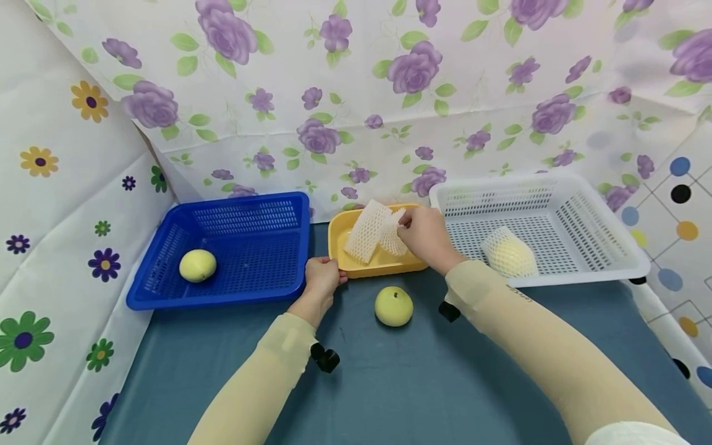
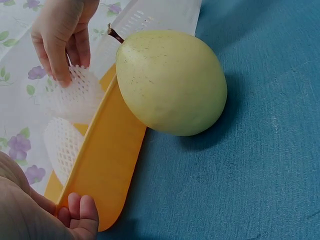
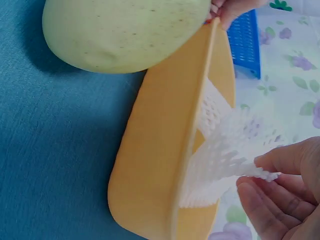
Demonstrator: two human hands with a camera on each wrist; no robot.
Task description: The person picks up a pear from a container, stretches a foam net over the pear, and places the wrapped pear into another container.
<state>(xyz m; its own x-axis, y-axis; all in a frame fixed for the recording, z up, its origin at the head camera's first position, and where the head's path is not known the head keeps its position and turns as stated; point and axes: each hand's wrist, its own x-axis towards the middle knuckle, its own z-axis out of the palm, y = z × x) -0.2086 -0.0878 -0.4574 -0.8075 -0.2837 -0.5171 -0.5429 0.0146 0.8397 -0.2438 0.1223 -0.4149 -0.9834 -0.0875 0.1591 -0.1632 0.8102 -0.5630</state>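
Observation:
My left hand (image 1: 322,279) pinches the near left rim of a yellow tray (image 1: 384,269). In the right wrist view, my right hand (image 3: 290,187) pinches the edge of a white foam fruit net (image 3: 220,162) between thumb and fingers, over the tray's right part. A second foam net (image 1: 367,232) lies beside it, leaning on the tray's back rim. On the table in front of the tray stands a pale yellow-green pear (image 1: 394,306), its short stem up. Neither hand touches it.
A blue basket (image 1: 250,296) at the left holds a yellow fruit (image 1: 197,266). At the right, a white basket (image 1: 589,272) contains a fruit in a foam net (image 1: 508,253). Both baskets flank the tray on the blue-green table (image 1: 423,389), before a floral cloth (image 1: 372,123).

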